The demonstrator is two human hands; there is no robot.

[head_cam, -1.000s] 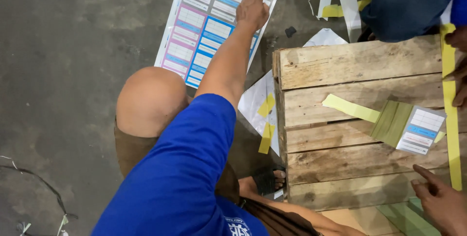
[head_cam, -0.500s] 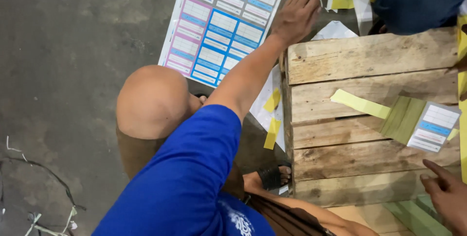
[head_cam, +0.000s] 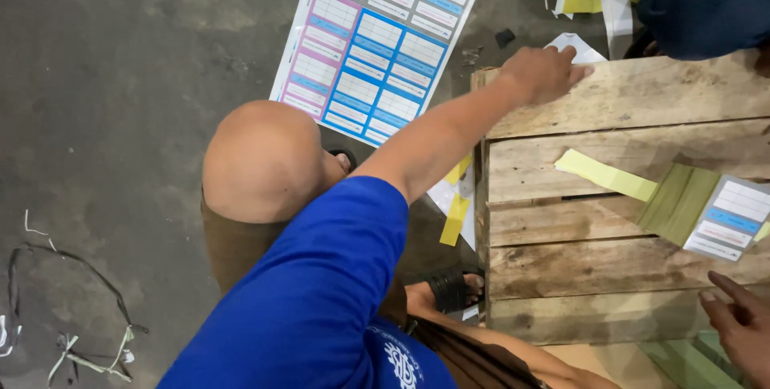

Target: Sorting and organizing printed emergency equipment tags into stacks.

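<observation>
My left hand (head_cam: 545,72) lies palm down on the top left corner of a wooden crate (head_cam: 593,309), holding nothing, its fingertips next to a white paper scrap (head_cam: 576,42) behind the crate. My right hand (head_cam: 742,329) hovers at the crate's lower right with fingers spread and empty, partly cut off by the frame edge. A folded green paper with a blue and white label (head_cam: 702,212) and a yellow strip (head_cam: 605,174) rest on the crate planks. A large printed sheet with blue and pink boxes (head_cam: 377,44) is spread on the concrete floor to the left.
My bent knee (head_cam: 265,156) and sandalled foot (head_cam: 451,289) are left of the crate. Yellow paper strips (head_cam: 455,216) lie between them. Another person in dark blue clothing (head_cam: 706,0) sits at the top right. Loose strings (head_cam: 80,333) trail on the floor at the lower left.
My left hand has left the printed sheet on the floor and moved right onto the crate's corner. My right hand stays at the lower right.
</observation>
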